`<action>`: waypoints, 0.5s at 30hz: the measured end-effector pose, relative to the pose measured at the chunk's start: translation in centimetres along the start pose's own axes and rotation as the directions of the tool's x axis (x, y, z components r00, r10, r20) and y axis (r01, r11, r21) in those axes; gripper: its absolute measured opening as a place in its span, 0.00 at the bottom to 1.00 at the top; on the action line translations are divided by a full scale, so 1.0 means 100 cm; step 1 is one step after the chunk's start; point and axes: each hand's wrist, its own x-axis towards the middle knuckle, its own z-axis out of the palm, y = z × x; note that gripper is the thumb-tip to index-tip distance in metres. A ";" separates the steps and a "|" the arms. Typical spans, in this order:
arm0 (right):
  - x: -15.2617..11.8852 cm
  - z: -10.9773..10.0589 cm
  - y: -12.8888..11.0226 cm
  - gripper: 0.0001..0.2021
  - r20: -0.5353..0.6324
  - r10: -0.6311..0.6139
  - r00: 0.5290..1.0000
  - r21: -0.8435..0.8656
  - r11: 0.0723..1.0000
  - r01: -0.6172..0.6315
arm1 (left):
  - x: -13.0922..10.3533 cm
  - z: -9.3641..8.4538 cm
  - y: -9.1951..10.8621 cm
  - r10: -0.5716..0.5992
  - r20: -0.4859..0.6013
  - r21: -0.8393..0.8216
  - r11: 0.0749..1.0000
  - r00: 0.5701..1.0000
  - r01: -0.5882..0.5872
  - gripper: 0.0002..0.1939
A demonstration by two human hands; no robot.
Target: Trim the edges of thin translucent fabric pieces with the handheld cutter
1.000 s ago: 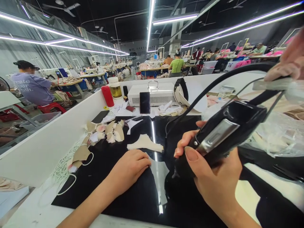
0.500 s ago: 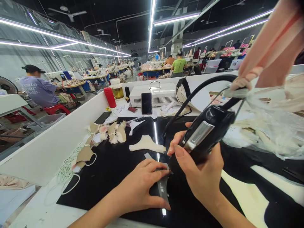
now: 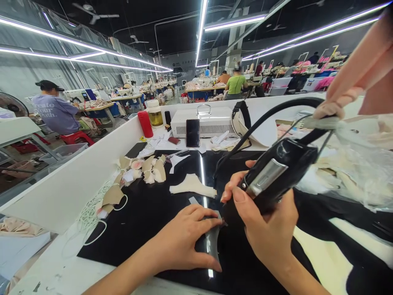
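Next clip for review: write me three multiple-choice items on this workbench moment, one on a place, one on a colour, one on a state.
1. Where does the upright phone stand?
A. Against the white box
B. On the red stool
C. In the plastic bag

2. What colour is the cylinder beside the amber jar?
A. Blue
B. Red
C. Green

3. How is the black corded tool placed?
A. Lying on the mat
B. Hung on the wall
C. Gripped in the right hand

Answers:
1. A, since the phone leans on the front of the white box.
2. B, as the red cylinder stands just left of the jar.
3. C, because the right hand wraps the tool above the black mat, while the left hand lies flat on a grey piece.
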 end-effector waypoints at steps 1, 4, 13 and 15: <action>0.000 0.001 -0.002 0.16 -0.009 0.023 1.000 0.027 0.999 -0.023 | 0.000 0.000 0.000 0.003 -0.005 -0.005 1.000 1.000 -0.003 0.41; -0.004 0.004 -0.007 0.21 -0.029 0.092 0.995 0.111 0.990 -0.089 | 0.000 0.000 0.000 0.012 -0.023 -0.014 1.000 1.000 -0.012 0.40; -0.012 0.004 -0.010 0.19 -0.028 0.109 0.994 0.095 0.990 -0.106 | 0.002 0.003 -0.002 0.050 -0.042 -0.001 0.999 0.998 -0.050 0.40; -0.013 0.001 -0.009 0.19 -0.003 0.114 0.994 0.107 0.988 -0.113 | 0.003 0.003 -0.001 0.052 -0.045 -0.003 0.999 0.998 -0.053 0.39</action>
